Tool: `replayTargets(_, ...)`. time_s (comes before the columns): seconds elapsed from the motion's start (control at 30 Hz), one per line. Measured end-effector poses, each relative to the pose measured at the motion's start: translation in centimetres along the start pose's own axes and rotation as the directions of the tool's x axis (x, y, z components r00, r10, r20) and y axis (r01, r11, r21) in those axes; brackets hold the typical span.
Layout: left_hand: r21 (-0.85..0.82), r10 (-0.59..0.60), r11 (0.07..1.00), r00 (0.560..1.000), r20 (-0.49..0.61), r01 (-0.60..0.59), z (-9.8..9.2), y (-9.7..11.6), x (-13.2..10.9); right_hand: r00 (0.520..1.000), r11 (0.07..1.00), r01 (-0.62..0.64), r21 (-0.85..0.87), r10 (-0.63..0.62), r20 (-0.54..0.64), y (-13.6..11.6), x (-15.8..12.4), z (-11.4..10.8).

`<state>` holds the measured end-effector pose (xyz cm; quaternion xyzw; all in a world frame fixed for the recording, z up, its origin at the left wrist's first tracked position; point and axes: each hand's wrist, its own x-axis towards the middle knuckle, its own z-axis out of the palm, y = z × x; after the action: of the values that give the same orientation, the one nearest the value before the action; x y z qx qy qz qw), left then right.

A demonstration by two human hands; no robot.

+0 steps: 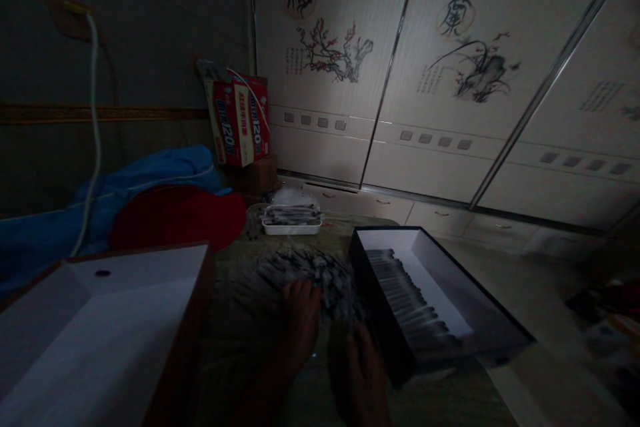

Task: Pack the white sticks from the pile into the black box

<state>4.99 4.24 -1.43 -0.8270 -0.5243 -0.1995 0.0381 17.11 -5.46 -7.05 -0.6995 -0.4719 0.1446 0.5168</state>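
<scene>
A loose pile of thin, dark and clear pen-like sticks lies on the table in front of me; dim light and blur hide their exact kind. My left hand is over the near edge of the pile, its fingers curled down; what they grip is hidden. Lower and to the right, my right hand is closed beside the pile, thumb near the fingers, and anything in it is too blurred to name. Next to it stands a dark-rimmed box with a white inside, where similar sticks lie side by side in a row.
A second box, white inside with brown sides, stands at the left. Behind the pile sits a white tray filled with more sticks. Red cloth, blue cloth, a hanging white cable and a printed carton are farther back.
</scene>
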Motion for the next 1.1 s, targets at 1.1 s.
replayTargets(1.1, -0.913, -0.53, -0.27, 0.744, 0.406, 0.306, -3.9, -2.5, -3.3, 0.982, 0.982, 0.183, -0.05, -0.18, 0.062, -3.5, -2.5, 1.0)
